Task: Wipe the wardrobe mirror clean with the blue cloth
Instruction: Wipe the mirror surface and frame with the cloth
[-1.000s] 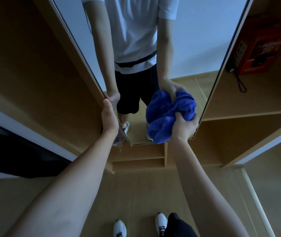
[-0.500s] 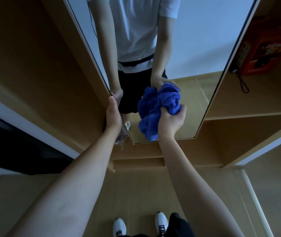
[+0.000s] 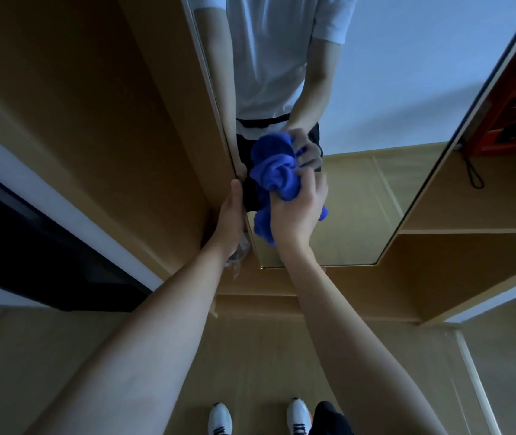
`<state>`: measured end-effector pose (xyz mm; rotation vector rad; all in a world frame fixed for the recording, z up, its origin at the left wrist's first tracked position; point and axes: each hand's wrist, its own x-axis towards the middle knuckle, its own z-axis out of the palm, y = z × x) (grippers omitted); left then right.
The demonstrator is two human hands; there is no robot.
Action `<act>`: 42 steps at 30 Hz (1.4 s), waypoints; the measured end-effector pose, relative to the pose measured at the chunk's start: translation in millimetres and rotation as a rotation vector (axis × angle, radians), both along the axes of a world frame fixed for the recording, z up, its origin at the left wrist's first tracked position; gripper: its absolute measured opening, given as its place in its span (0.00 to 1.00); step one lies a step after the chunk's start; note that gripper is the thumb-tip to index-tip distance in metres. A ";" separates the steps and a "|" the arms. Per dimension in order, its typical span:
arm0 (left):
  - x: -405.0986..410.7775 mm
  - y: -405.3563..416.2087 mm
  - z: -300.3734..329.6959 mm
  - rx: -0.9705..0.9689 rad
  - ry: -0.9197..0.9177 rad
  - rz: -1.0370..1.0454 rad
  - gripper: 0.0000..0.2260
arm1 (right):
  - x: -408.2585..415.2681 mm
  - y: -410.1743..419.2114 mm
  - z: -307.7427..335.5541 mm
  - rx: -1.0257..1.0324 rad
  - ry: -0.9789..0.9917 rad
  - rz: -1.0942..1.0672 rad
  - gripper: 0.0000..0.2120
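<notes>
A view looking down from a person's head at a tall mirror [image 3: 375,120] set on a wooden wardrobe door. Both bare arms reach forward toward it.

The right hand [image 3: 297,215] grips a bunched blue cloth [image 3: 274,177], its fingers curled round the fabric, and holds it against the glass near the mirror's left edge, in the lower part. A loose end of the cloth hangs below the hand.

The left hand [image 3: 230,215] holds the mirror's left edge, thumb pointing up along the front and fingers wrapped behind the panel, out of sight. The two hands are just beside each other.

The mirror reflects the person's white T-shirt, dark shorts, both forearms and the cloth, with a pale wall behind.

To the right of the mirror is an open wooden shelf [image 3: 470,230]. On it sits a red box [image 3: 510,120], with a thin black cord [image 3: 473,174] looping down beside it. To the left, a dark panel with a white border runs diagonally.

At the bottom, two white shoes [image 3: 295,416] stand on a light wood floor [image 3: 93,340].
</notes>
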<state>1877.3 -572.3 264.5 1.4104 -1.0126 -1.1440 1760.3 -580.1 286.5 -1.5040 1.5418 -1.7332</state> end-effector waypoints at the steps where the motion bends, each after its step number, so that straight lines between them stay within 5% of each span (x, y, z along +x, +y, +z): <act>1: -0.2 1.6 3.6 0.004 -0.006 0.008 0.30 | 4.8 -1.4 -4.3 -0.039 0.114 -0.011 0.09; 5: 1.5 -1.4 13.6 0.043 0.018 0.045 0.33 | 6.5 7.7 -66.0 0.030 0.527 0.051 0.11; 8: 2.7 0.5 16.2 0.062 0.035 0.032 0.29 | 9.3 13.0 -70.7 0.210 0.362 0.074 0.12; 11: 9.2 7.8 7.6 0.083 0.204 -0.070 0.29 | 24.7 11.0 -22.6 0.041 0.186 0.012 0.10; 13: 16.3 6.9 2.9 0.106 0.130 -0.109 0.22 | 35.3 5.9 13.0 -0.081 0.130 -0.040 0.10; 15: 21.8 3.5 2.8 0.123 0.050 -0.060 0.09 | 43.9 1.7 33.2 -0.137 0.181 -0.076 0.10; 18: 26.0 -4.5 -1.2 0.121 0.112 -0.079 0.08 | 47.1 1.3 11.6 -0.202 0.488 -0.064 0.09; 21: 32.4 -15.0 -5.3 0.185 0.134 -0.041 0.10 | 32.2 7.6 -46.3 0.015 0.669 -0.017 0.14; 24: 37.4 -20.2 -9.6 0.257 0.147 -0.041 0.17 | 18.5 12.9 -62.9 0.271 0.556 -0.012 0.15; 30: 41.8 -18.1 -12.9 0.215 0.166 -0.155 0.12 | 36.8 3.5 18.7 -0.075 0.272 -0.184 0.16; 33: 42.9 -18.0 -14.5 0.216 0.205 -0.142 0.11 | 37.1 2.0 -6.2 -0.155 0.443 -0.171 0.16; 37: 40.0 -20.0 -13.3 0.273 0.261 -0.046 0.11 | 20.1 15.0 -100.1 0.240 0.741 0.029 0.15; 39: 39.0 -20.5 -17.4 0.267 0.259 -0.030 0.17 | 16.5 19.4 -114.4 0.478 0.671 0.066 0.14; 42: 37.6 -15.8 -19.9 0.276 0.249 -0.048 0.26 | 26.4 20.6 -87.9 0.346 0.438 -0.037 0.15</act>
